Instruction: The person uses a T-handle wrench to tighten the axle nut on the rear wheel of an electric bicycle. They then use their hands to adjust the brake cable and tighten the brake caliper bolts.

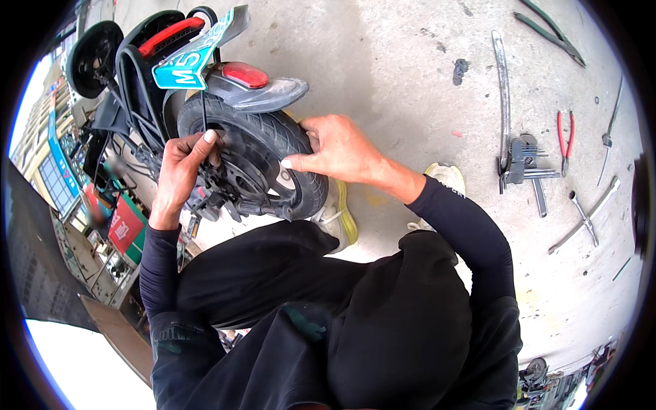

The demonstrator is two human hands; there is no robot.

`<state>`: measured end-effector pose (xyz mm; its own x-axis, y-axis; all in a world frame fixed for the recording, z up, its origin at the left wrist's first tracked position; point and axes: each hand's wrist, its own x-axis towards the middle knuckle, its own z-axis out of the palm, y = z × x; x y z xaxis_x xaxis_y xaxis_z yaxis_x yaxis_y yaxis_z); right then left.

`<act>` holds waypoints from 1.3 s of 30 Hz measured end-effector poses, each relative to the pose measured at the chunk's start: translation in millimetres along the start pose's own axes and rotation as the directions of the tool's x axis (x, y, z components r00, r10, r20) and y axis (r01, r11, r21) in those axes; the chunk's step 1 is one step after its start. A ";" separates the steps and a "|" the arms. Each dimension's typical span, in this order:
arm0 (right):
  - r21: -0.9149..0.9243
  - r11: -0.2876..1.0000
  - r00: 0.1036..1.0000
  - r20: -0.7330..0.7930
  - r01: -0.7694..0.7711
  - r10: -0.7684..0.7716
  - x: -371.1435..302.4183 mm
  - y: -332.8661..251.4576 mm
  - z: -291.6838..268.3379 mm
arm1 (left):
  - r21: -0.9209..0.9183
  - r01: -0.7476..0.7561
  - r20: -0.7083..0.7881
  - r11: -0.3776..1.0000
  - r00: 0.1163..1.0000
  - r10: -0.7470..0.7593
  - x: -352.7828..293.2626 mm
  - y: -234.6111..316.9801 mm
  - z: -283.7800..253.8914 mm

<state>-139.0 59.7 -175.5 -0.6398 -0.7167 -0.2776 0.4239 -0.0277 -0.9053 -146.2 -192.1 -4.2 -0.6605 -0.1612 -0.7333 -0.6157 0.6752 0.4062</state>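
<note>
The scooter's rear wheel, with a black treaded tyre [273,133], stands in front of me at the left. My left hand [183,171] is closed in a pinch beside the hub side of the wheel, thumb upward. A thin black rod [203,109] runs from just below the licence plate down to its fingertips, and its lower end is hidden there. On the tyre's outer edge, my right hand [345,152] grips the tread, its thumb on the near side and its fingers at the far side. A grey rear mudguard [263,96] with a red reflector [244,75] overhangs the tyre.
A blue-green licence plate [188,65] juts above the wheel. On the concrete floor to the right lie long-handled cutters [553,34], a flat metal bar [502,89], a hex key set [525,154], red-handled pliers [566,143] and a cross-shaped wrench [584,215]. My shoe [335,217] is beside the tyre.
</note>
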 end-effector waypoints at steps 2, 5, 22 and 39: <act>-0.027 0.999 0.999 -0.017 0.026 -0.027 15.8 -0.2 -19.4 | 0.017 0.003 0.026 1.000 1.000 -0.004 20.4 7.2 0.6; -0.142 0.989 0.998 -0.043 0.035 -0.041 43.4 0.8 -54.2 | 0.038 -0.071 0.026 0.997 0.997 0.070 52.6 26.1 4.8; 0.214 0.952 0.866 -0.408 -0.219 0.291 -117.2 26.4 -93.0 | 0.148 -0.403 -0.075 0.903 0.906 0.417 128.3 90.6 -8.7; 0.290 0.840 0.869 -0.052 -0.458 0.491 -107.4 52.8 -82.5 | 0.273 0.025 -0.330 0.962 0.942 0.069 -138.1 -198.8 165.4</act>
<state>-100.8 192.7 -220.0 -0.3813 -0.6004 -0.7029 0.8351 0.1025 -0.5405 138.5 -185.0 -73.9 -0.8061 -0.3426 -0.4826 -0.4916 0.8416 0.2238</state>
